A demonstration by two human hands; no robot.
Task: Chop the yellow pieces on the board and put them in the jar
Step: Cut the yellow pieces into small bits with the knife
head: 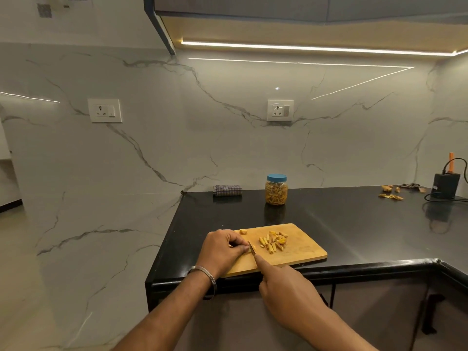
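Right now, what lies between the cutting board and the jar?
Nothing: in the head view only bare black countertop separates the cutting board from the jar.

White marble wall (pixel 157 138), black counter (pixel 354 224), lit strip (pixel 304 48) under upper cabinet (pixel 278 6).

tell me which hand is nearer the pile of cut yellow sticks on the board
Right. The right hand holds the knife just below-left of the pile of cut yellow sticks; the left hand pinches a piece farther left.
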